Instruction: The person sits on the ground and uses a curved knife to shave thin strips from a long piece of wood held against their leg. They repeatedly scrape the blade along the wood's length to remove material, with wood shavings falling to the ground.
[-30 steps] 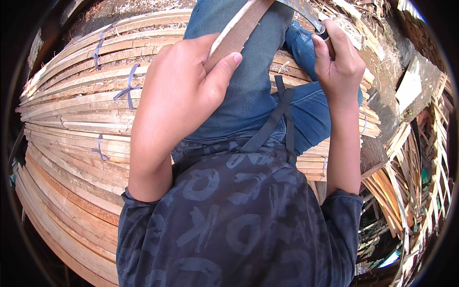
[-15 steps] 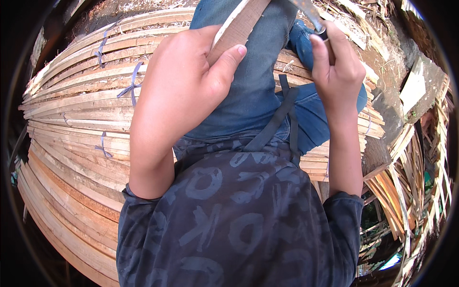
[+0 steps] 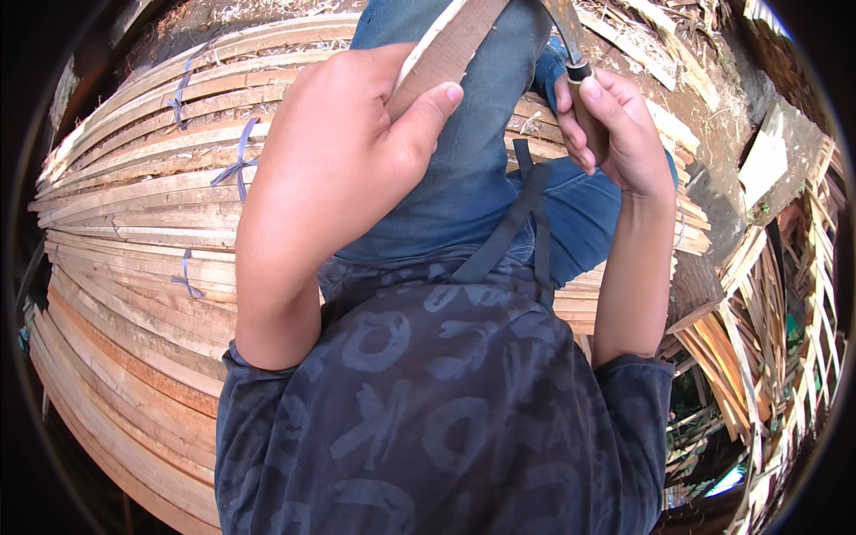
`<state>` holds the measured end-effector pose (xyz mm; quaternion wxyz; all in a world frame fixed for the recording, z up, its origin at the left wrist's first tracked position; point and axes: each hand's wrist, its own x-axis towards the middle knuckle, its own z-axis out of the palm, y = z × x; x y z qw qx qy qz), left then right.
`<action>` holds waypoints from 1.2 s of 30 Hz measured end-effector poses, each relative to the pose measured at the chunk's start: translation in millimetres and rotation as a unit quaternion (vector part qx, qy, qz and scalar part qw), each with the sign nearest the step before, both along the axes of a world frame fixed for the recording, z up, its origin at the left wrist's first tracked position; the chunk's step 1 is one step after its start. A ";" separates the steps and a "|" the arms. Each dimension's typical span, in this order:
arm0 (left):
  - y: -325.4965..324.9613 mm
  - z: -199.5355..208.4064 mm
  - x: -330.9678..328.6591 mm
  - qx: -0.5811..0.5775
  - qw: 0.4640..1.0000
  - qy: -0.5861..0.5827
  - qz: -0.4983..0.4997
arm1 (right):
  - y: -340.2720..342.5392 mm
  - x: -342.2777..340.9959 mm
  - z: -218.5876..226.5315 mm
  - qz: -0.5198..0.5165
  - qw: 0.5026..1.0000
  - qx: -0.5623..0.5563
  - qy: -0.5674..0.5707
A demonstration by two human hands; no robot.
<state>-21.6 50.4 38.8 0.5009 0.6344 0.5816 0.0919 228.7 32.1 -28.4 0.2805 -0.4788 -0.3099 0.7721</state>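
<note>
Pinching the wooden slat (image 3: 448,55) over the jeans (image 3: 468,160), the left hand (image 3: 334,147) has a closed grip; the right hand (image 3: 629,134) grips a curved blade (image 3: 567,36) by its handle (image 3: 587,118). Good control likely needs a steady slat and left thumb clear.

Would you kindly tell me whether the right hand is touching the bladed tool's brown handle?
Touching. The head view shows the right hand holding the brown handle, with the thumb against it.
</note>
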 end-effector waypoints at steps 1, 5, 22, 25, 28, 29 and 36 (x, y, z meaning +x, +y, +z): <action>0.3 -0.4 0.3 0.000 1.000 -0.003 -0.004 | 0.1 7.3 0.9 -0.002 0.998 -0.025 0.055; 3.4 0.9 -0.3 -0.020 1.000 -0.009 -0.003 | -8.5 -5.4 1.9 -0.092 0.982 0.118 -0.114; 2.2 1.0 2.2 0.001 1.000 0.019 -0.009 | -18.1 -12.3 11.8 -0.102 0.992 0.032 -0.073; -0.8 1.5 3.4 0.003 1.000 0.015 -0.005 | -21.7 -9.6 10.9 -0.077 0.996 0.021 -0.031; -2.1 0.7 3.0 0.010 1.000 0.006 0.001 | -20.2 -8.5 10.9 -0.119 0.989 0.032 -0.087; 0.8 1.1 4.4 0.009 1.000 0.007 -0.001 | -22.3 -14.6 13.4 -0.133 0.986 0.038 -0.097; -8.5 2.9 1.8 -0.005 1.000 0.018 0.006 | -5.0 24.4 -6.8 -0.450 0.884 0.067 -0.108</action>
